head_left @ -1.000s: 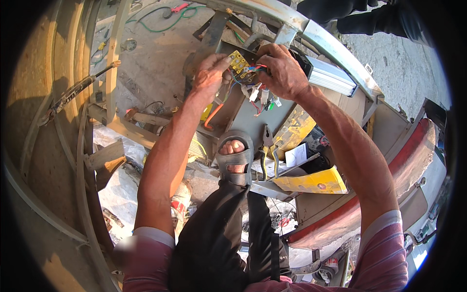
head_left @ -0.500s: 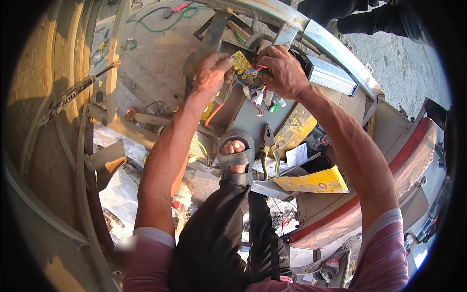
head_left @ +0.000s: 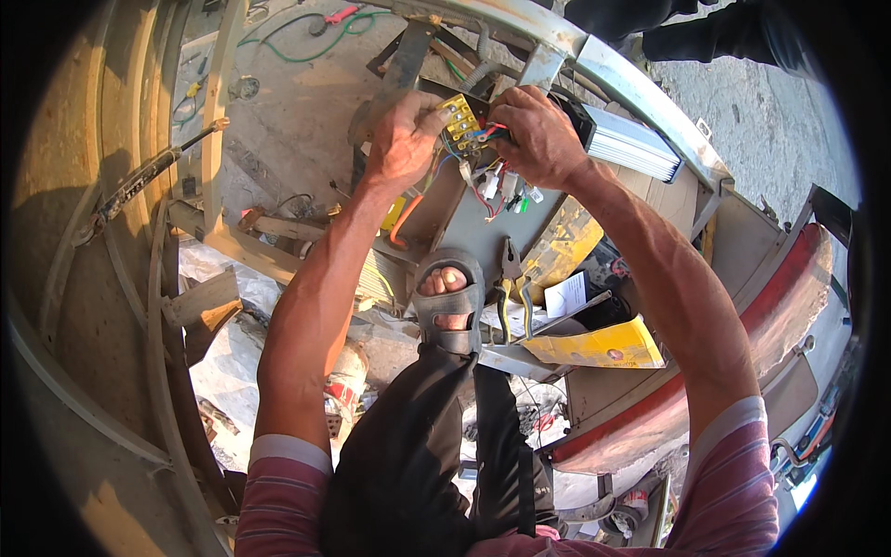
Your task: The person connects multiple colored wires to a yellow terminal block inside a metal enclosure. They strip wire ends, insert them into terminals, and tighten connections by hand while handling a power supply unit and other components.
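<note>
Left hand gripped a yellow block, right hand wires at its three o'clock — seemingly wiring, next needing careful aim.

We've got a yellow terminal block tilted near our 12 o'clock, red and blue wires bunched at its 4 o'clock.

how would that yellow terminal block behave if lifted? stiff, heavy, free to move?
The yellow terminal block is likely stiff: its edges look straight where the left hand pinches it. Probably light, being small and held at one edge. May drag, since coloured wires crowd its lower end, some in the right hand.
</note>
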`<act>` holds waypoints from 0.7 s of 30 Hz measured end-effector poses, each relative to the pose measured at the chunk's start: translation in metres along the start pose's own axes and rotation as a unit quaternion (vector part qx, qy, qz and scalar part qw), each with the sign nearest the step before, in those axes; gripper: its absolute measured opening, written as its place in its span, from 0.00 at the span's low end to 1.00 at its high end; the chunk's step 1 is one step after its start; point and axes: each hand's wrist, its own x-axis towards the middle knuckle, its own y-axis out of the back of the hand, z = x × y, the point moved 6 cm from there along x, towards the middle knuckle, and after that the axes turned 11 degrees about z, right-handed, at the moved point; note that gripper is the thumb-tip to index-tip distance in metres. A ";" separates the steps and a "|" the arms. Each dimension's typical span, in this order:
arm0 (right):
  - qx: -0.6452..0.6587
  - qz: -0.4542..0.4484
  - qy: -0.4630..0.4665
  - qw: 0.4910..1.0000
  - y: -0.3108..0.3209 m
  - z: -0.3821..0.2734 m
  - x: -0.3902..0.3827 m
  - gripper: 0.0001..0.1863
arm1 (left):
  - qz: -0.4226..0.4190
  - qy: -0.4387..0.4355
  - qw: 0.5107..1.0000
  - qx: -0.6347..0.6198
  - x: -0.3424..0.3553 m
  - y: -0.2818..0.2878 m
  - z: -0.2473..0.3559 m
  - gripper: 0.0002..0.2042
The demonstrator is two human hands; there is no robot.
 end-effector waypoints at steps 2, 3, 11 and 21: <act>0.003 0.001 0.000 1.000 0.001 0.000 0.000 0.13 | -0.018 0.062 0.997 -0.044 -0.001 -0.001 -0.006 0.11; 0.003 -0.002 -0.004 1.000 0.000 0.000 0.001 0.13 | -0.027 0.103 0.993 -0.056 -0.002 -0.001 -0.010 0.11; 0.037 -0.016 -0.019 0.999 0.002 0.006 0.004 0.14 | -0.012 0.284 0.927 -0.245 -0.008 -0.002 -0.021 0.13; 0.059 -0.040 -0.049 0.996 0.003 0.008 0.007 0.13 | -0.018 0.278 0.928 -0.249 -0.007 -0.002 -0.024 0.12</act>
